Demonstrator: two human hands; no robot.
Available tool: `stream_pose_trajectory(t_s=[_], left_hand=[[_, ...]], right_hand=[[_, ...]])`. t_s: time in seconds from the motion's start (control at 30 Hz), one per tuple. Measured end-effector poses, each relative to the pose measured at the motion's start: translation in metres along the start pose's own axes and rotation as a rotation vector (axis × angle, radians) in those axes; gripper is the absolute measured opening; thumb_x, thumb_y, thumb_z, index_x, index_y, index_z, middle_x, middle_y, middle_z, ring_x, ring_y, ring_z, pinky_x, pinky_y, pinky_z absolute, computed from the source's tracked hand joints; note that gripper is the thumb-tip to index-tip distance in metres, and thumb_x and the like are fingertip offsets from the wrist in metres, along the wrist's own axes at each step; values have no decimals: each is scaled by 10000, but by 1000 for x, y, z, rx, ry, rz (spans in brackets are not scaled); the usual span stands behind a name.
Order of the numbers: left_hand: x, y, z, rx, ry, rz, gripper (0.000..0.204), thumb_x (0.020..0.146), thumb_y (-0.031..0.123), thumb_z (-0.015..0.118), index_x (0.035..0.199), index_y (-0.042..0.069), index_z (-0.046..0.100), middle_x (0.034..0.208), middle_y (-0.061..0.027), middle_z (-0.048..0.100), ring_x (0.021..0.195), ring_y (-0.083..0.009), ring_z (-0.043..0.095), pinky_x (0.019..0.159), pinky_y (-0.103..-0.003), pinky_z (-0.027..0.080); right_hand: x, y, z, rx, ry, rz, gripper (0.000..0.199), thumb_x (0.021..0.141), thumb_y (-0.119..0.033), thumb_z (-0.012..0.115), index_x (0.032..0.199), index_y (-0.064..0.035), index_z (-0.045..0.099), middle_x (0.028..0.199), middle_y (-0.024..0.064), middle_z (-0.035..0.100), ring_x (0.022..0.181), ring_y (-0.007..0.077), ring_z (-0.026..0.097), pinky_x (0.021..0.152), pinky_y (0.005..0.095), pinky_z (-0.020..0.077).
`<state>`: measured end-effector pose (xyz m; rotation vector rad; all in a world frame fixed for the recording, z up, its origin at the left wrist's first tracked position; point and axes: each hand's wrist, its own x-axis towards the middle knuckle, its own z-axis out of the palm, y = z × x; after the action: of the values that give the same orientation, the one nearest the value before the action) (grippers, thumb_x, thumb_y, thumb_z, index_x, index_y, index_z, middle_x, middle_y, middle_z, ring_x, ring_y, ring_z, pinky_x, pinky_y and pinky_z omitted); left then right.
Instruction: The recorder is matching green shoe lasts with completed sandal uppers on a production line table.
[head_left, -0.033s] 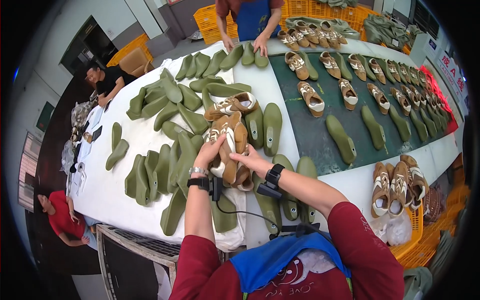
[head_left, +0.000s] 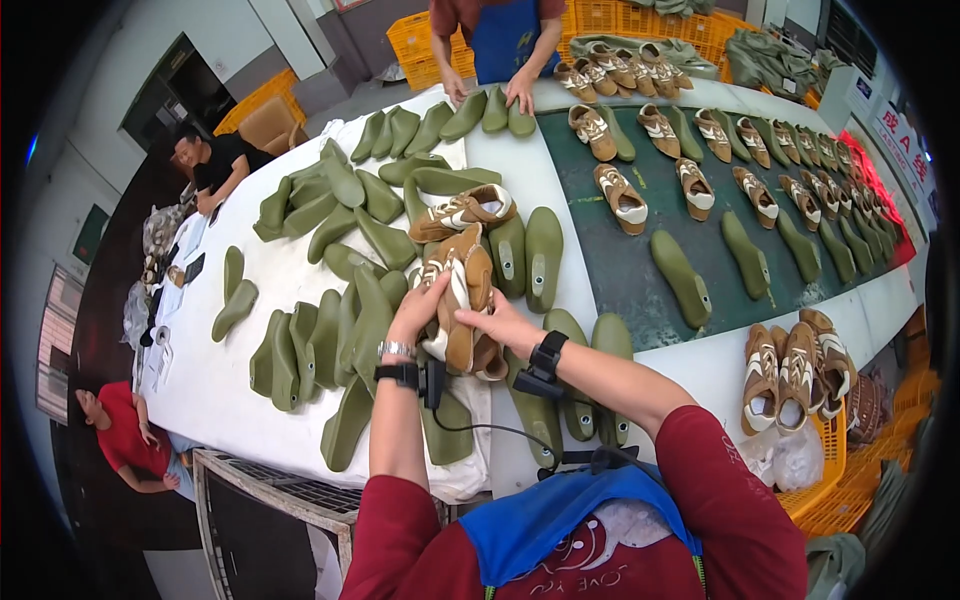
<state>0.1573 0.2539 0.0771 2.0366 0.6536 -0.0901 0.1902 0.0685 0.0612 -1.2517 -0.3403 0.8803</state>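
Observation:
My left hand [head_left: 420,312] is closed round a brown-and-white shoe upper [head_left: 458,292], held over the near middle of the table. From the other side my right hand [head_left: 505,326] grips the same piece, thumb pressed against it. More brown uppers [head_left: 490,360] show just under and beside my fingers; how many are in my grasp I cannot tell. Beyond them another laced shoe upper [head_left: 462,214] lies across green shoe lasts [head_left: 543,258]. Several more lasts [head_left: 372,320] crowd up on the left of my left hand.
To the right a dark green belt [head_left: 620,280] carries rows of lasts and uppers. Shoe uppers [head_left: 797,375] stand by a yellow crate [head_left: 835,440] at the near right. Across the table a co-worker's hands [head_left: 520,90] touch lasts. Two people sit at the left.

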Motion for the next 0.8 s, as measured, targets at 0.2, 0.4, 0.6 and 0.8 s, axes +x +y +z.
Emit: stream_pose_trajectory(t_s=[0.2,0.4,0.6,0.8], left_hand=[[-89,63,28,-822,-148,174,635,898,545,352,1305,57,360,1223,-73,490,1045,-187,534,923,-322,414],[-127,105,52,-335,-198,400,583,897,470,437,1186,-35,465,1019,-90,580,919,-177,551,806,-274,438],[-35,21,31,569,469,589,692,711,300,692,1273,34,390,1118,-241,527,1039,-355,505,887,-414,403],[5,-7,44,998,438,124,951,598,388,748,1360,127,242,1116,-212,515,1008,-341,522,853,-420,437]], right_hand=[[-46,-65,4,-65,-41,-347,809,697,-235,744,1309,6,273,1255,121,434,1147,182,427,980,310,345],[-130,-105,-75,70,64,-358,455,757,-159,679,1142,9,504,1069,60,585,915,115,568,826,261,447],[-278,-108,-191,11,397,-291,461,774,-108,612,1188,25,456,1078,90,578,938,157,581,819,285,473],[-345,-2,-257,-992,785,7,885,713,-425,668,1331,54,252,1227,251,468,1105,324,498,922,365,398]])
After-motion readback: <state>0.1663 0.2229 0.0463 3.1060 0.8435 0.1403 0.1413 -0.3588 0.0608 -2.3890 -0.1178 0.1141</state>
